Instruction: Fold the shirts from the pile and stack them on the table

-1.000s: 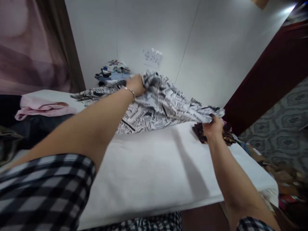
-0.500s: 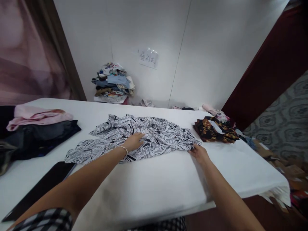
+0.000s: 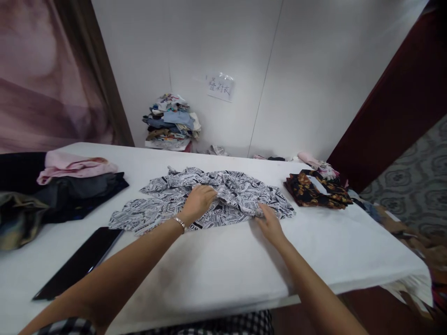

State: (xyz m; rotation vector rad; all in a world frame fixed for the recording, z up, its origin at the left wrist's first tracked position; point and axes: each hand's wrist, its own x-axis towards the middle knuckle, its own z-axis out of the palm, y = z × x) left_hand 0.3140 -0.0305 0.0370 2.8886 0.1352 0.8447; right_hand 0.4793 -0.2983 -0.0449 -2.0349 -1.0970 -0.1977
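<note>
A black-and-white newsprint-patterned garment [image 3: 230, 197] lies crumpled in the middle of the white table [image 3: 226, 265]. My left hand [image 3: 199, 201], with a bracelet at the wrist, is closed on a bunch of its fabric near the centre. My right hand [image 3: 269, 223] rests on the garment's near right edge, fingers together and pinching the cloth.
A dark floral garment [image 3: 316, 188] lies at the right. Pink [image 3: 75, 165] and dark clothes [image 3: 70, 193] are piled at the left. A black tablet [image 3: 78, 263] lies near the front left. A stack of clothes [image 3: 171, 122] stands by the wall.
The garment was held up and spread in the air a second ago; it now lies on the table. Both hands came down with it and moved inward onto the fabric.
</note>
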